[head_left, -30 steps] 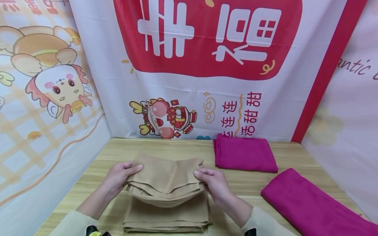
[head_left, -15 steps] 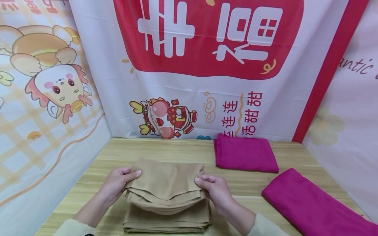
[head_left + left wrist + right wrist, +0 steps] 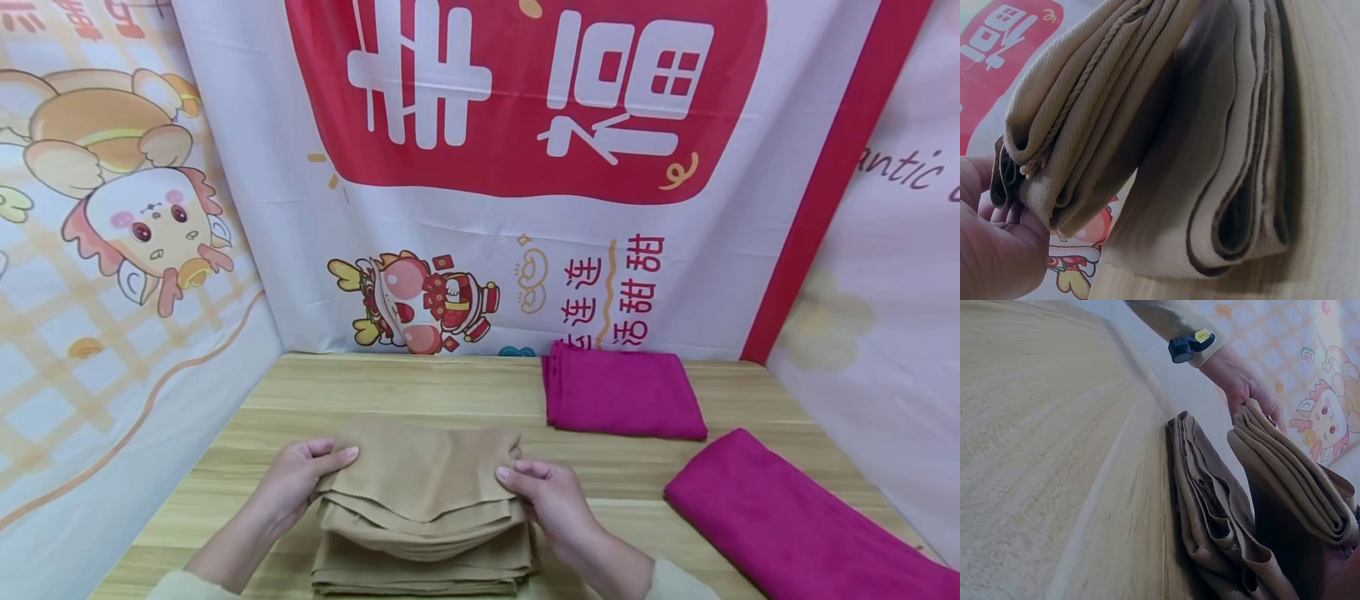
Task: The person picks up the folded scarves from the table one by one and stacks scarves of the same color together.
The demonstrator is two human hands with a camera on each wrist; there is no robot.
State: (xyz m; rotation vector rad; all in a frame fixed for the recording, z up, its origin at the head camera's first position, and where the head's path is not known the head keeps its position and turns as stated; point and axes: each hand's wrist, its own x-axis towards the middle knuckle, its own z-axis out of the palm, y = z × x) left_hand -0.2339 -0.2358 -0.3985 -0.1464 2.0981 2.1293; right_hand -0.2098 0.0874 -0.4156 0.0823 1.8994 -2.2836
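Observation:
Both hands hold a folded tan cloth (image 3: pixel 427 471) by its two sides, its near edge sagging in the middle. My left hand (image 3: pixel 303 479) pinches the left side, thumb on top and fingers beneath. On the right side, my right hand (image 3: pixel 551 504) grips in the same way. Under the held layers a lower folded tan part (image 3: pixel 427 567) lies on the table; whether it is one piece with the held cloth I cannot tell. The left wrist view shows a twisted cord (image 3: pixel 1079 87) along the held folds, and a gap between held and lower layers.
A folded magenta cloth (image 3: pixel 626 392) lies at the back right of the wooden table (image 3: pixel 390 383). A second magenta cloth (image 3: pixel 795 517) lies at the right, running out of view. Printed hangings (image 3: pixel 300 292) stand behind and at both sides.
Both hands have come down and slightly toward me with the held tan cloth, so it sits closer over the lower layers. The magenta cloths have stayed in place.

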